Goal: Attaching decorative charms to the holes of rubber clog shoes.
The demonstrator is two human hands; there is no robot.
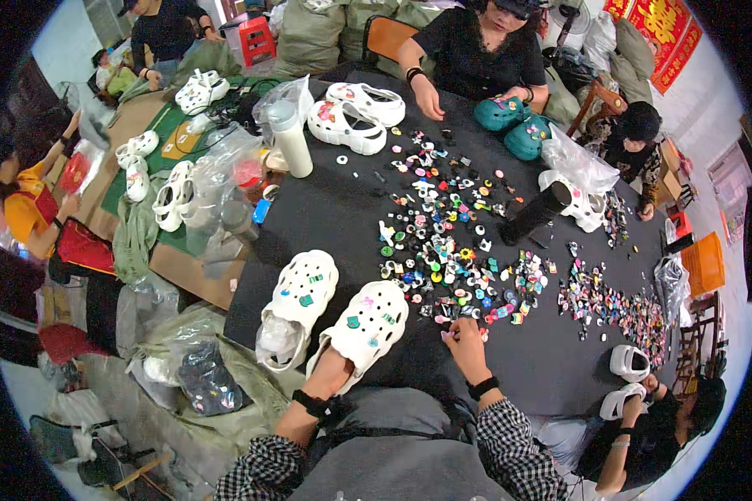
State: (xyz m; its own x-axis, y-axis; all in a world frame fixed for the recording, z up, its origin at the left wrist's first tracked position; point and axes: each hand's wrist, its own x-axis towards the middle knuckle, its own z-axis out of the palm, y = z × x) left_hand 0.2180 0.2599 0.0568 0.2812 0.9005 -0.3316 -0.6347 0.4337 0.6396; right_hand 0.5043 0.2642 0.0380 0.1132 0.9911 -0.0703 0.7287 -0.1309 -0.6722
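My left hand (pixel 332 372) reaches through the heel opening into a white clog (pixel 373 316) with several small green, pink and blue charms on its top. The clog hides its fingers. Left of it lies the matching white clog (pixel 309 284), also with charms, and clear plastic stuffed in its opening. My right hand (pixel 468 344) is at the near edge of a heap of loose shoe charms (pixel 443 242), fingers closed in a pinch. A small pink piece, likely a charm (pixel 447 335), shows at the fingertips.
A pale bottle (pixel 290 140) and more white clogs (pixel 355 117) stand at the far left of the black table (pixel 326 217). A dark cylinder (pixel 536 214) leans beside the heap. Co-workers sit across and to the right; one handles teal clogs (pixel 526 135). Another charm heap (pixel 614 305) lies right.
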